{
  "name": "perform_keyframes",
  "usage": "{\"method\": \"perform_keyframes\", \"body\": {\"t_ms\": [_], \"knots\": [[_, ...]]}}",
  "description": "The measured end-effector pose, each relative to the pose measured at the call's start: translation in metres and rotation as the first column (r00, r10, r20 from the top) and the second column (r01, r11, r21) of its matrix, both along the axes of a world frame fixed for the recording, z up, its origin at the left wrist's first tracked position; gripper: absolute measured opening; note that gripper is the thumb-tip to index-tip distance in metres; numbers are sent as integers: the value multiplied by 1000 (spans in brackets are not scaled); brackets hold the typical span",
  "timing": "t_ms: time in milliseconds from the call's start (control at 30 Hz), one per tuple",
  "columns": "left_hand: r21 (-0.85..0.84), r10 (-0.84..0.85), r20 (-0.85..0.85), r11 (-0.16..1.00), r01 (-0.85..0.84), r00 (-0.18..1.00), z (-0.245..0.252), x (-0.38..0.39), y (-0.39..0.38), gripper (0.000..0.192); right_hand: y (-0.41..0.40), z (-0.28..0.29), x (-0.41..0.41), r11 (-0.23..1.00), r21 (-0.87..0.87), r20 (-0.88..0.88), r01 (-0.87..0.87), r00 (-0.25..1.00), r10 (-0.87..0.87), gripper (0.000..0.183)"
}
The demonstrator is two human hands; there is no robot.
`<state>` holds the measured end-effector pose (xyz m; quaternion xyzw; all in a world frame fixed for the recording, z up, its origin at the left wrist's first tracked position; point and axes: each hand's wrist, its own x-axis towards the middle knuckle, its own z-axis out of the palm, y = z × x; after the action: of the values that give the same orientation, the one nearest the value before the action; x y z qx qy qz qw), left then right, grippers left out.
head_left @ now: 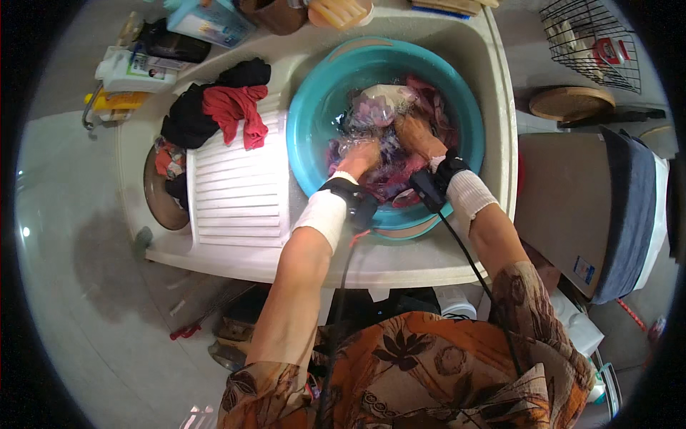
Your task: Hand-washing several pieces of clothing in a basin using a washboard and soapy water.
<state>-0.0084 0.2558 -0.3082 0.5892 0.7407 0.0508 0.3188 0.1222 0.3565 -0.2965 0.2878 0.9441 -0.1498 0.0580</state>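
A turquoise plastic basin sits in the sink, holding water and a wet patterned cloth in purple, pink and cream. Both of my hands are down in the basin, with water splashing around them. My left hand is at the cloth, its fingers hidden by water and foam. My right hand is closed on a bunched part of the cloth, close to the left one. White knit cuffs and black strapped devices with cables cover both wrists.
Left of the basin is a ribbed white washboard, with red cloth and black cloth at its top. Bottles line the back left rim. A soap dish stands behind the basin. A beige appliance stands right of the sink.
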Motion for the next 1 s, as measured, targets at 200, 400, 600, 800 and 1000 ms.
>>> {"method": "perform_keyframes", "body": {"t_ms": [200,400,600,800,1000], "knots": [[78,-52,272,996,32,961,72,-3,-30,83,-11,80,35,996,88,75,-13,997,6,24],[411,-45,350,905,-110,936,95,-21,-46,112,-23,235,12,959,-268,-410,-87,912,-32,27],[617,-206,528,760,-205,824,157,0,-11,96,-60,354,22,964,-253,-582,-76,808,-90,28],[541,-148,696,751,-377,703,210,-8,8,32,-77,388,68,959,-272,-797,-73,576,-182,28],[744,-148,308,654,-140,940,284,9,27,18,-27,250,127,893,-235,-549,385,705,-448,66]]}}
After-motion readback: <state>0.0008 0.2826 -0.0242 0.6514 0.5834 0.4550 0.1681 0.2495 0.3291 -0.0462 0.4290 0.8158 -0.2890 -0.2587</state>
